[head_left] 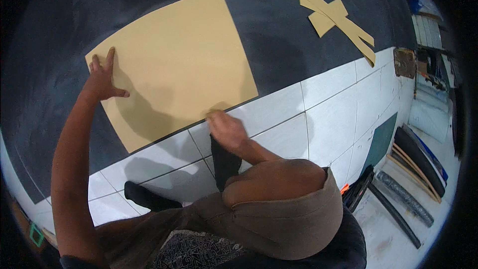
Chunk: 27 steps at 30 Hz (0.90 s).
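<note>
We have the tan sheet (179, 65) flat on the dark bench (281, 45): left hand (103, 78) spread wide, gripping nothing, at its left edge; right hand (228, 130) curled at the near edge, hold unclear. We'd best press evenly.

Tan sheet (174, 55), charcoal surface (269, 20)

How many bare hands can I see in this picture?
2. The left hand, fingers spread, lies on the left side of the large, flat, tan, paper-like sheet; the right hand, blurred, is at the sheet's near edge. No other hands show.
</note>
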Available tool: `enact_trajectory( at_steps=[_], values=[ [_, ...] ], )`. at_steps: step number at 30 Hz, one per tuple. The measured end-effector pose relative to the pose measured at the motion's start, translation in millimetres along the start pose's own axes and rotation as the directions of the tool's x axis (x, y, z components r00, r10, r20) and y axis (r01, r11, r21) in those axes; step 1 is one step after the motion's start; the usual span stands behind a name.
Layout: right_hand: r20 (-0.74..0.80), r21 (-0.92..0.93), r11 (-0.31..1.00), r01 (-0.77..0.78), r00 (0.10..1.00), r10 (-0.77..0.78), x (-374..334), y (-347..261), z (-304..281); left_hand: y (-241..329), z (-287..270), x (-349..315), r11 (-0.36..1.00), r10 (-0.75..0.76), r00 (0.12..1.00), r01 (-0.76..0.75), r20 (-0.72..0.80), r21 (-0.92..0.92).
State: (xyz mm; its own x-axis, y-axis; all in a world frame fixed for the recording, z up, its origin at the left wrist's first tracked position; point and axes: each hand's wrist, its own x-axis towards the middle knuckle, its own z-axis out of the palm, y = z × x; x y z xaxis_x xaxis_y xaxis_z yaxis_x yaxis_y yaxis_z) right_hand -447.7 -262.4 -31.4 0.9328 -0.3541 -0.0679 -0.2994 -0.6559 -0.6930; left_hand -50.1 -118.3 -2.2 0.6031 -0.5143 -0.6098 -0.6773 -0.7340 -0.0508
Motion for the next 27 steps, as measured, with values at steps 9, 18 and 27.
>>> enact_trajectory(
  at_steps=[9, 18, 27],
  values=[
    [-0.221, 0.005, 0.888, -0.460, 0.865, 0.450, -12, 44, -62, -16, 11, 4, 0.998, 0.049, 0.998, -0.050, -0.027, -0.025],
    [-0.354, 0.141, 0.854, -0.501, 0.780, 0.516, -18, 69, -83, -11, 1, -5, 0.998, 0.060, 0.998, -0.061, -0.026, -0.025],
    [-0.512, 0.095, 0.991, -0.096, 0.849, 0.132, 135, 72, -111, -9, -4, -8, 0.998, 0.059, 0.998, -0.059, 0.003, -0.023]
  ],
)
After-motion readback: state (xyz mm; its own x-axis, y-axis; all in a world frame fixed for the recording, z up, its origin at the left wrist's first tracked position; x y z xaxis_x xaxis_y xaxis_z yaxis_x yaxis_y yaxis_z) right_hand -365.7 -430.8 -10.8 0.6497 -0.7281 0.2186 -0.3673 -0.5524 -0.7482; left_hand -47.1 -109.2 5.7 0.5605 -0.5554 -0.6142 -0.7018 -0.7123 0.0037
